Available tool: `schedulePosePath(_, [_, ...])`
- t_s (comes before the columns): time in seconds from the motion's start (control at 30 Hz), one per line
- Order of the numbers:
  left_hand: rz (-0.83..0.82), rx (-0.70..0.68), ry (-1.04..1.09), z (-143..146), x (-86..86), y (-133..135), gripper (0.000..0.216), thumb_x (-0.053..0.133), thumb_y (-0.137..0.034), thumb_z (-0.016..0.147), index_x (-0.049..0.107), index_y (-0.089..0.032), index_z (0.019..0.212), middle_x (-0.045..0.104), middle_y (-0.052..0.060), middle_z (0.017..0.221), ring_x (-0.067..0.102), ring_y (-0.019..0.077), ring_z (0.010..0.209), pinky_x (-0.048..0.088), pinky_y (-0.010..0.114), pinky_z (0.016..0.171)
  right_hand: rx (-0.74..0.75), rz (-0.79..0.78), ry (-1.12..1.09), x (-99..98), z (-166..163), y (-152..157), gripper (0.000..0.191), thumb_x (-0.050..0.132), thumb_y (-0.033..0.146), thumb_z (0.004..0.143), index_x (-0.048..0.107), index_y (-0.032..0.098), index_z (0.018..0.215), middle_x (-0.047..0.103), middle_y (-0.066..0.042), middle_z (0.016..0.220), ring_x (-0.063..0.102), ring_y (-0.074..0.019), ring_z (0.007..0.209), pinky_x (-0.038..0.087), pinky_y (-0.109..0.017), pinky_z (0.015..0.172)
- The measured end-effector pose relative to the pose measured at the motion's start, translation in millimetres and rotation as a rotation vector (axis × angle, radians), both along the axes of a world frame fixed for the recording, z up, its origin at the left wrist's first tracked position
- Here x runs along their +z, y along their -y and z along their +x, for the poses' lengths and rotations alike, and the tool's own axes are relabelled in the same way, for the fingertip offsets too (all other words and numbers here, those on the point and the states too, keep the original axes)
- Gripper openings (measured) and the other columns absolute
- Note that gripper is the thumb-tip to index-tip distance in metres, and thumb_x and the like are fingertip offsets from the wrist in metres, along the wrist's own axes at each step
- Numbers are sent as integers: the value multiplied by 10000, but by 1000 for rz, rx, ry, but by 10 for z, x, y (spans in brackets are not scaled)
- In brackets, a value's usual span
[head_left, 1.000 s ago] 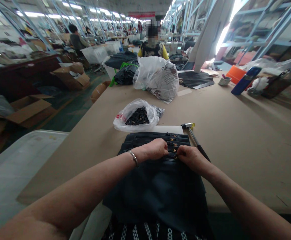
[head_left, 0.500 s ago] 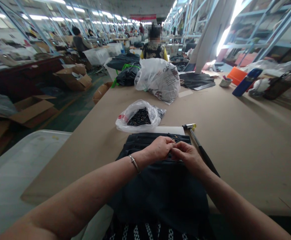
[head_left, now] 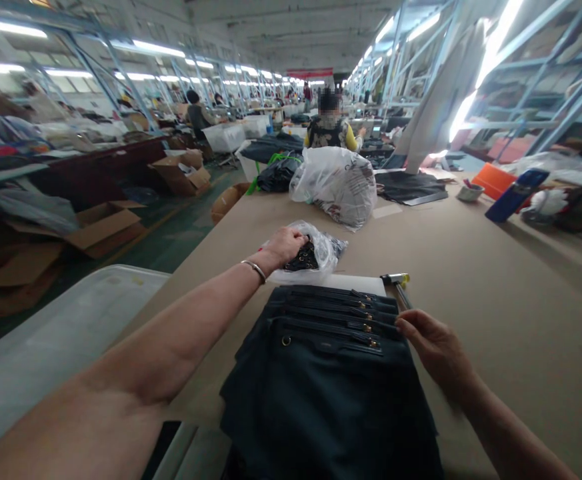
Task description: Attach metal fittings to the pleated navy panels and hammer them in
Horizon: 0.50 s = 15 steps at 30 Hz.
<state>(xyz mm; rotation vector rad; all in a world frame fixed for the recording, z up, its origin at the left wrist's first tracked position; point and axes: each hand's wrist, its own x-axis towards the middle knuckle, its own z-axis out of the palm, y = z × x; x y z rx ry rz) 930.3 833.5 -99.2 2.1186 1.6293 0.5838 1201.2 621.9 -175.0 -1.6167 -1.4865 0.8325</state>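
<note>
A stack of dark fabric panels [head_left: 331, 393] lies in front of me, overlapping so that several zippers [head_left: 365, 327] with gold-coloured pulls show in rows. One gold-rimmed ring [head_left: 286, 341] sits on the front panel. My left hand [head_left: 285, 245] is over an open clear plastic bag [head_left: 327, 257] of small black pieces with metal rings [head_left: 301, 259]. Its fingers are drawn together at the pieces; what they pinch is hidden. At the stack's right edge, my right hand [head_left: 433, 340] pinches a panel's border between thumb and fingers.
A hammer [head_left: 397, 280] with a yellow tip lies behind my right hand, by a white sheet [head_left: 361, 284]. Farther back on the table [head_left: 495, 320] stand a full plastic bag [head_left: 338, 187], dark fabric [head_left: 411, 187] and a blue case [head_left: 517, 195]. A person [head_left: 329, 130] sits beyond.
My hands were together at the zippers and have separated. The left has moved forward to the bag of black pieces, the right to the panels' right edge. The view has tilted up.
</note>
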Motion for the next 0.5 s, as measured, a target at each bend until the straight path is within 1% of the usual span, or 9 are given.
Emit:
schedulePosePath(0.07, [30, -2, -61, -55, -27, -115, 215, 571, -270, 792, 699, -127, 887, 654, 75, 857, 584, 204, 864, 442, 291, 850, -17, 30, 286, -61, 193, 71, 292, 450, 454, 844, 567, 191, 895, 585, -49, 884, 551, -187, 796, 449, -325, 719])
schedulePosePath(0.13, [125, -72, -135, 2, -66, -41, 226, 572, -259, 804, 696, -126, 938, 643, 98, 1013, 548, 232, 1015, 373, 326, 976, -28, -4, 549, -165, 361, 167, 295, 425, 408, 850, 559, 209, 1023, 560, -65, 1059, 531, -230, 947, 449, -372, 813])
schedulePosePath(0.2, [258, -225, -197, 173, -114, 209, 272, 533, -273, 852, 675, -104, 1013, 607, 121, 1123, 504, 232, 1110, 319, 330, 1037, -35, -121, 702, -278, 470, 276, 381, 412, 368, 851, 492, 229, 1196, 517, -72, 1179, 491, -265, 1052, 443, -412, 873])
schedulePosePath(0.23, [308, -324, -216, 291, -147, 377, 314, 517, -300, 874, 653, -93, 1067, 584, 131, 1174, 481, 227, 1148, 300, 327, 1054, -39, -185, 740, -325, 499, 328, 429, 405, 360, 853, 448, 231, 1260, 507, -78, 1202, 482, -277, 1075, 444, -425, 884])
schedulePosePath(0.27, [323, -411, -222, 421, -191, 557, 376, 507, -345, 886, 617, -91, 1140, 553, 135, 1229, 448, 226, 1192, 272, 326, 1077, -43, -238, 758, -362, 512, 374, 462, 396, 355, 856, 413, 229, 1300, 503, -84, 1213, 483, -283, 1082, 446, -431, 887])
schedulePosePath(0.33, [270, -554, -273, 685, -320, 894, 567, 468, -489, 886, 499, -93, 1291, 425, 155, 1371, 347, 266, 1289, 196, 383, 1118, -45, -311, 748, -402, 511, 431, 485, 367, 342, 868, 368, 230, 1340, 504, -97, 1217, 524, -275, 1045, 461, -415, 854])
schedulePosePath(0.4, [153, -614, -322, 899, -495, 1134, 751, 403, -621, 858, 349, -105, 1401, 283, 160, 1461, 216, 326, 1354, 168, 455, 1119, -42, -362, 723, -411, 517, 436, 488, 344, 302, 871, 354, 227, 1352, 516, -115, 1204, 577, -253, 953, 473, -391, 793])
schedulePosePath(0.43, [101, -613, -342, 971, -586, 1207, 787, 369, -648, 854, 299, -113, 1425, 232, 156, 1482, 169, 343, 1367, 152, 491, 1115, -45, -371, 716, -411, 536, 420, 496, 341, 272, 863, 354, 215, 1355, 523, -128, 1197, 592, -245, 915, 471, -385, 775])
schedulePosePath(0.5, [20, -572, -375, 1038, -741, 1271, 780, 315, -650, 865, 267, -125, 1439, 206, 145, 1493, 141, 352, 1373, 119, 539, 1106, -99, -351, 710, -410, 607, 373, 511, 357, 227, 833, 383, 172, 1341, 538, -153, 1179, 590, -259, 927, 458, -400, 796])
